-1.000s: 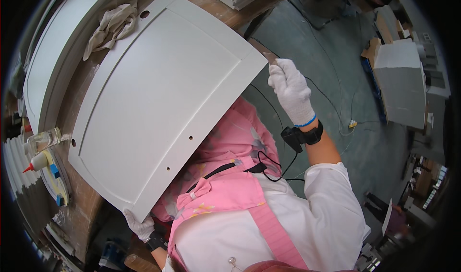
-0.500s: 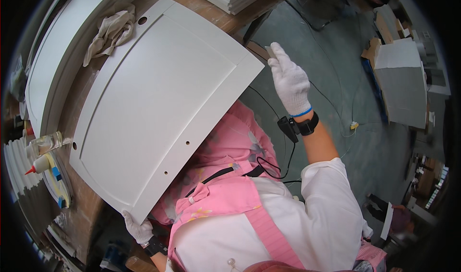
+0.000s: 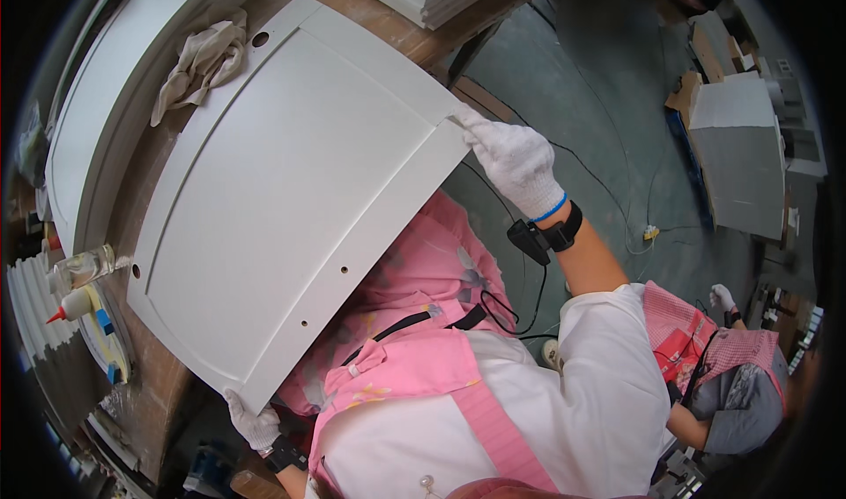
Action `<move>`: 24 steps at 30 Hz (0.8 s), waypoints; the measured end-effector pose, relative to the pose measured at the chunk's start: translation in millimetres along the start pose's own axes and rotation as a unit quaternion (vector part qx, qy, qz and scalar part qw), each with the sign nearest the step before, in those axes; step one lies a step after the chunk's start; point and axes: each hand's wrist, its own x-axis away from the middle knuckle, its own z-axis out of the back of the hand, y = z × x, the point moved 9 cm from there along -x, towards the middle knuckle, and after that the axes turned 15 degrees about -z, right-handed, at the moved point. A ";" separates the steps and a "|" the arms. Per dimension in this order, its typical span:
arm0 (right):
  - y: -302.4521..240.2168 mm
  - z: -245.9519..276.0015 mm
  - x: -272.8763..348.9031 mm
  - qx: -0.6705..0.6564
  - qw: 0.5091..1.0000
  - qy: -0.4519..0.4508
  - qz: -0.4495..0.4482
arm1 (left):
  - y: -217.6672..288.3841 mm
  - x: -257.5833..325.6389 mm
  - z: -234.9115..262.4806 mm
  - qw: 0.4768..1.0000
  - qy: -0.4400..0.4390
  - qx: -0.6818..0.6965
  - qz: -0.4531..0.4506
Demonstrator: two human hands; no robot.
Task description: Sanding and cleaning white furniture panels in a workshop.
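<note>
A white curved panel (image 3: 291, 173), like a cabinet door with a recessed middle, lies partly on the wooden workbench (image 3: 163, 358) and reaches over my lap. Two small holes show along its near edge, two larger ones along its far edge. My left hand (image 3: 254, 421), in a white knit glove, grips the panel's near left corner, some fingers hidden under it. At the right corner, my gloved right hand (image 3: 515, 160) has its fingers bent and closed against the panel's edge. Whether a small piece sits between those fingers and the panel is hidden.
Behind the panel are a crumpled beige cloth (image 3: 207, 59) and another curved white panel (image 3: 101, 111). A glue bottle (image 3: 75, 303), tape roll (image 3: 110, 345) and clear jar (image 3: 84, 266) stand left. Cables cross the floor; a co-worker (image 3: 714, 349) is at lower right.
My right hand has come left and down from the air onto the panel's right corner, its fingers now bent. My left hand stays put. A co-worker has come into view at lower right.
</note>
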 end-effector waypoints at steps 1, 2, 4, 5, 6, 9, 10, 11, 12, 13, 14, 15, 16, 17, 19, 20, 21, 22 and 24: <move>10.4 -0.3 -9.3 0.036 0.999 0.015 -0.028 | -0.1 0.4 -0.6 1.000 0.006 0.006 0.006; 19.1 2.0 -15.8 0.073 0.995 0.031 -0.056 | -0.1 0.9 -0.3 1.000 0.012 0.013 0.011; 13.8 2.7 -12.3 0.061 0.996 0.025 -0.061 | -0.3 0.4 2.5 1.000 0.014 0.009 0.009; -0.3 2.4 -4.9 -0.008 1.000 0.011 -0.019 | -0.5 -0.1 3.5 1.000 0.016 0.005 0.009; -12.6 4.0 3.2 -0.074 0.997 -0.004 0.023 | -0.7 1.2 1.2 1.000 0.016 0.005 0.010; -4.7 6.8 -7.5 0.025 0.998 -0.034 -0.049 | 0.2 2.8 -0.6 0.999 0.029 0.005 0.012; 8.3 4.4 -13.3 0.082 0.989 -0.058 -0.109 | -1.0 1.5 1.6 0.999 0.020 0.018 0.017; 20.0 -1.4 -16.2 0.126 0.980 -0.074 -0.133 | -1.6 1.2 2.2 0.999 0.011 0.030 0.022; 18.9 -1.4 -14.1 0.127 0.980 -0.073 -0.132 | -2.2 1.6 1.3 0.999 0.012 0.032 0.022; 8.7 5.1 -9.5 0.049 0.993 -0.051 -0.098 | -1.1 2.2 0.7 0.999 0.015 0.026 0.017; -0.9 12.9 -4.8 -0.029 0.997 -0.029 -0.063 | -0.8 2.5 0.7 1.000 0.018 0.020 0.012; -10.9 12.3 -1.3 -0.029 0.997 -0.053 -0.047 | -0.8 2.0 2.6 1.000 0.018 0.018 0.014; -7.5 8.1 -1.0 -0.028 0.997 -0.054 -0.049 | -1.9 1.0 3.8 0.999 0.013 0.028 0.021; -4.1 2.9 -1.4 -0.006 0.999 -0.037 -0.032 | -3.0 0.8 4.3 0.999 0.007 0.037 0.027; -3.7 6.1 -7.0 0.008 1.000 0.003 -0.023 | -4.8 -0.1 4.5 0.999 0.005 0.035 0.025; -2.4 7.1 -8.6 0.008 1.000 0.003 -0.022 | -4.6 -0.4 4.3 0.999 0.002 0.033 0.022; 4.6 6.9 -11.3 0.044 0.998 0.007 -0.044 | -4.6 -0.6 3.3 0.999 0.003 0.034 0.021; 9.8 6.8 -13.5 0.079 0.995 0.010 -0.065 | -4.3 0.0 1.7 0.999 0.005 0.040 0.026; -5.7 9.6 -5.8 0.031 0.999 -0.013 -0.038 | -3.1 1.3 -0.8 0.998 0.009 0.047 0.031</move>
